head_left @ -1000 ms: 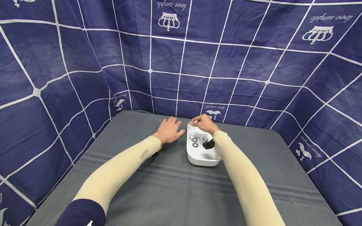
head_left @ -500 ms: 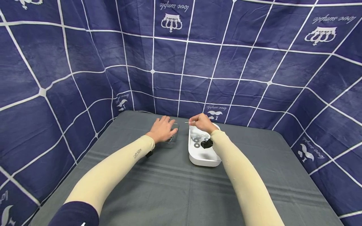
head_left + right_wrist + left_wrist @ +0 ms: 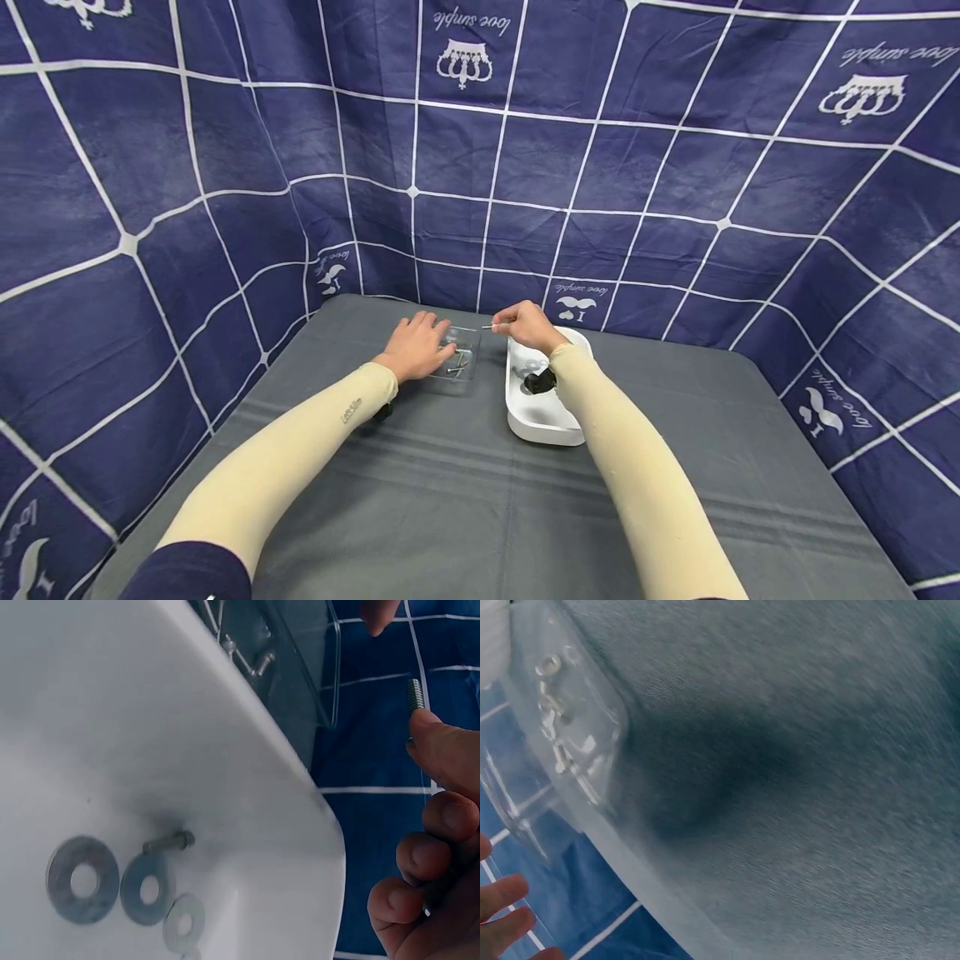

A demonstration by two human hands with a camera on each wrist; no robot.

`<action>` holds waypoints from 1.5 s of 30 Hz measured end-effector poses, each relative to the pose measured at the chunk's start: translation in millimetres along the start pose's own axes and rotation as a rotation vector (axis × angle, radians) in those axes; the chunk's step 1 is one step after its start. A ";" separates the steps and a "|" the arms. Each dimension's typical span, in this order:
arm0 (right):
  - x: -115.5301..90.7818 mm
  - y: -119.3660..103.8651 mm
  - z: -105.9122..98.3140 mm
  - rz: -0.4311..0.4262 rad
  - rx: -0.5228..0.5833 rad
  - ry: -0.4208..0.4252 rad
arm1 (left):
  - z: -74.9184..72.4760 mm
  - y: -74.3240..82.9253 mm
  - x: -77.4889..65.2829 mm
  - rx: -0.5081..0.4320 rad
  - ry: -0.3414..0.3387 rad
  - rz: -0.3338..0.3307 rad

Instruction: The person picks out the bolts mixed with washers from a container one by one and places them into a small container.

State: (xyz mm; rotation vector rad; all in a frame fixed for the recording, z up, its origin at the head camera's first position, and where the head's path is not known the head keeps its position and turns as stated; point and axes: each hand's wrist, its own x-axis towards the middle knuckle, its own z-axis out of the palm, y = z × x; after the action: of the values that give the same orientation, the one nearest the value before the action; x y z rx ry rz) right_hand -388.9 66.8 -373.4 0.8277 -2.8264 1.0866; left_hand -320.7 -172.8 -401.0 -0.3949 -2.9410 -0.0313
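Observation:
My right hand (image 3: 528,325) pinches a small metal bolt (image 3: 415,695) between thumb and finger, its threaded end sticking out past the thumb. This hand is over the far left corner of a white tray (image 3: 546,432). In the right wrist view, several flat washers (image 3: 82,911) and one bolt (image 3: 169,841) lie in that tray. My left hand (image 3: 415,346), fingers spread, overlaps the left part of a clear plastic box (image 3: 476,354) in the head view. Several bolts (image 3: 457,365) lie inside the box. The left wrist view catches only fingertips (image 3: 506,896) beyond the box.
A grey cloth-covered table (image 3: 420,500) carries both containers, with the clear box left of the white tray. Blue curtains (image 3: 562,167) with white grid lines rise behind the table and at both sides.
My left hand has moved left, uncovering the clear box and the bolts in it. My right hand has stayed over the tray's far end, still pinching the bolt.

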 end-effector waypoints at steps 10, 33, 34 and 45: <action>7.0 -10.3 7.8 -0.006 -0.010 -0.008 | 3.3 -13.1 -5.5 -0.020 -0.026 -0.026; 22.7 -22.8 31.1 -0.018 0.003 -0.032 | 15.3 -29.4 -11.1 -0.078 -0.069 -0.055; 23.7 -23.0 32.3 -0.016 0.001 -0.035 | 15.8 -29.5 -10.9 -0.084 -0.073 -0.059; 27.3 -29.1 43.1 0.020 0.036 -0.070 | 17.5 -29.2 -12.4 -0.120 -0.122 -0.084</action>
State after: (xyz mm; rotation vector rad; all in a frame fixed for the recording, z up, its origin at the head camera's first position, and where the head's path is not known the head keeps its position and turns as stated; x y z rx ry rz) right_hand -390.8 8.9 -383.0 0.8590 -2.8855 1.1367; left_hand -319.6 -203.3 -420.4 -0.2988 -3.0843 -0.2022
